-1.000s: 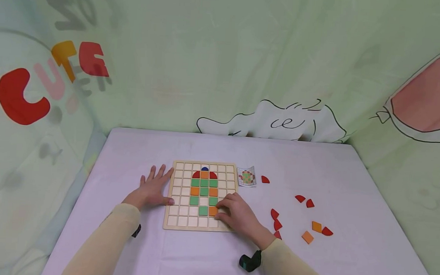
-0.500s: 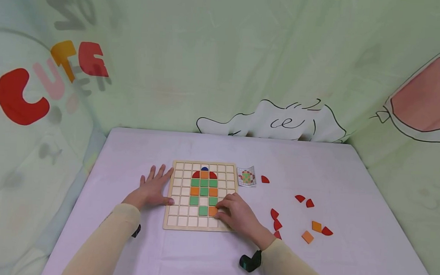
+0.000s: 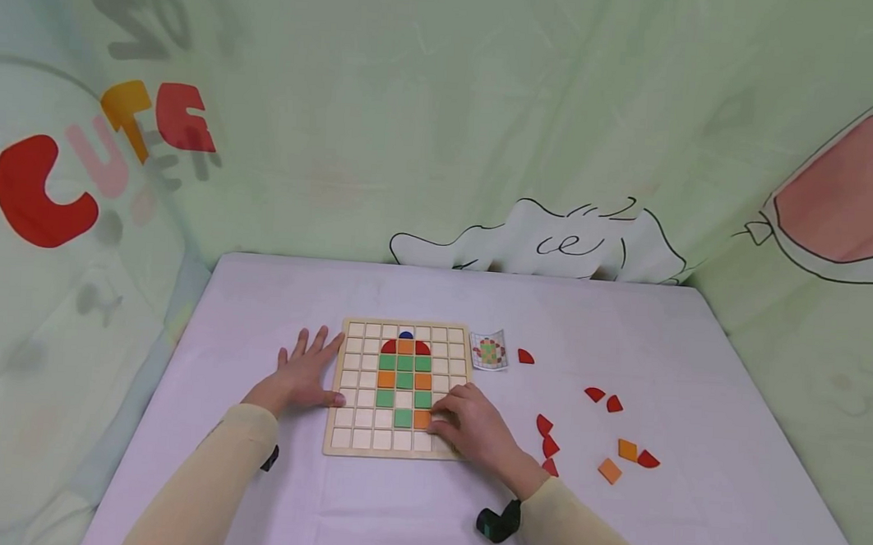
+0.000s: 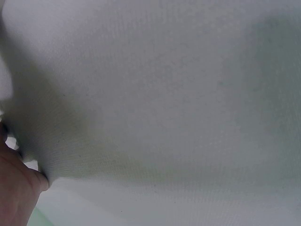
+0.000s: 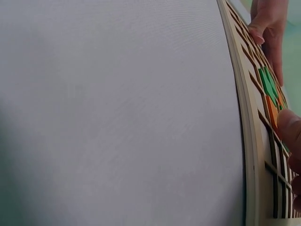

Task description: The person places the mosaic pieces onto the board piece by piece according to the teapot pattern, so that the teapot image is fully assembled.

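A wooden grid board (image 3: 346, 447) lies flat on the table, with green, orange, red and blue pieces set in its middle columns. My left hand (image 3: 303, 379) rests beside the board's left edge, fingers spread, its thumb on the frame. My right hand (image 3: 476, 427) reaches over the lower right of the board. Its thumb and curled fingers are at the right side of an orange square tile (image 3: 421, 420), just right of a green square tile (image 3: 402, 418). In the right wrist view the thumb (image 5: 288, 126) touches that tile; the fingertips' contact is partly hidden.
A small printed pattern card (image 3: 489, 350) lies against the board's right edge. Several red quarter-circle pieces (image 3: 525, 356) are scattered to the right, with an orange square (image 3: 610, 471) and an orange diamond-shaped piece (image 3: 627, 450). Fabric walls stand behind and beside the table.
Hardly anything differs. Both hands keep their places, and the right wrist has shifted very slightly. The pieces on the board and table stay where they were.
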Tool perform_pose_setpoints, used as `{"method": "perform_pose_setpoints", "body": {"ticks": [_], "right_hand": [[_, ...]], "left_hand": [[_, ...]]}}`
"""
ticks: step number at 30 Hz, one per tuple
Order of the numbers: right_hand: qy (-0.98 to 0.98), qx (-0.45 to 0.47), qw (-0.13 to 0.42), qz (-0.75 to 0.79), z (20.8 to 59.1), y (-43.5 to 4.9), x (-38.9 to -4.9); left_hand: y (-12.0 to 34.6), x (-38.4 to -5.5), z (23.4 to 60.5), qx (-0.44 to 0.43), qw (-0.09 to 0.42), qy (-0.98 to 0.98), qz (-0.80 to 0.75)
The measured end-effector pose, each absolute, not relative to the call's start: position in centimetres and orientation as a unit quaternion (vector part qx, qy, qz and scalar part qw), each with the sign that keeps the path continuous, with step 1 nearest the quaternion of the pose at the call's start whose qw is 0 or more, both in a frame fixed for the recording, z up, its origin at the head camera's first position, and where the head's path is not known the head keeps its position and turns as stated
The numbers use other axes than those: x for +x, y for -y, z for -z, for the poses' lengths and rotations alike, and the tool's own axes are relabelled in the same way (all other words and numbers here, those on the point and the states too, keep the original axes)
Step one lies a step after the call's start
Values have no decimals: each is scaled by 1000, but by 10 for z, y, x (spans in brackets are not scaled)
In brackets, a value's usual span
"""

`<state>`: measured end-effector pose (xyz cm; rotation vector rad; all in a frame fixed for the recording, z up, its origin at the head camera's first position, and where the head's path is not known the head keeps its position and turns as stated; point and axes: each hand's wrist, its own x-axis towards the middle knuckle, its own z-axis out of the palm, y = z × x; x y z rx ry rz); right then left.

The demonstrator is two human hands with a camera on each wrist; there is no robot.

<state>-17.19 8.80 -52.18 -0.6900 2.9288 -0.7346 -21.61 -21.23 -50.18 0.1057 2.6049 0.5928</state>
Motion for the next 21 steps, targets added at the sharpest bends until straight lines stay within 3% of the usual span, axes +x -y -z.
{"method": "perform_pose_setpoints", "body": {"ticks": [8,21], "right_hand": [[-949,-178,26,260,515,-114,-164],[-965,-82,7,249,507,-202,-141]], "left_hand": [[215,-218,508,41,231,-948,-215],[218,-222,520,55,225,-948,-218]]}}
